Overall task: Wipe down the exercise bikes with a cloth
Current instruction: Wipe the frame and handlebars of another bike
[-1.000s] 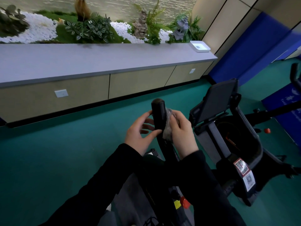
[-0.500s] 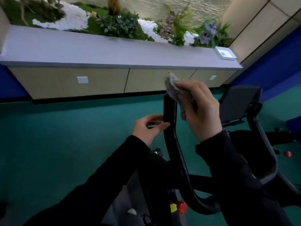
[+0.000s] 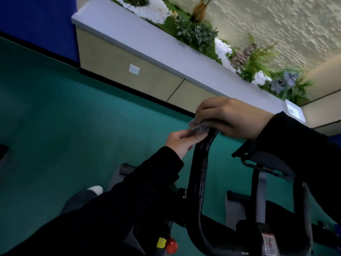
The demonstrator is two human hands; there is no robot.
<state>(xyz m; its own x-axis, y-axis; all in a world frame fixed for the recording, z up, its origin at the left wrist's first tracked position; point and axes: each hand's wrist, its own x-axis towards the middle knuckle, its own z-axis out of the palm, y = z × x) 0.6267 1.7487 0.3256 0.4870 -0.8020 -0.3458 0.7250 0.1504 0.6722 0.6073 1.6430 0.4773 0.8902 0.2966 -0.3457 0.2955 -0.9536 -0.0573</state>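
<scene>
Right, containers first: a planter bed [image 3: 171, 24] runs along the back of the long grey worktop [image 3: 147, 39], filled with white pebbles [image 3: 153, 10], leafy plants [image 3: 195, 34] and small grey figurines [image 3: 284, 82]. A shallow white tray [image 3: 293, 109] sits on the worktop's far right end; I can't make out anything in it.

My view is tilted hard, so the worktop's front edge slants down to the right. Below it are beige cabinet fronts [image 3: 114, 60], then a dark skirting line meeting the green floor [image 3: 64, 117]. That floor is wide open on my left, with only a shoe toe [image 3: 95, 190] poking out near my sleeve. To the right it's crowded: the exercise bike [image 3: 258, 200] frame and its dark console bracket [image 3: 267, 161] stand close beside the bar.

Now the cloth [image 3: 200, 126]: it's grey, bunched on the very top of the black handlebar [image 3: 200, 172]. My right hand [image 3: 228, 117] comes over from the right, fingers wrapped down and clamping the cloth onto the bar's tip. My left hand [image 3: 180, 143] is just below and left, fingers curled in against the cloth's loose end and the bar's side. I can't tell which of the two it actually grips. A red knob [image 3: 171, 245] shows low on the frame.
</scene>
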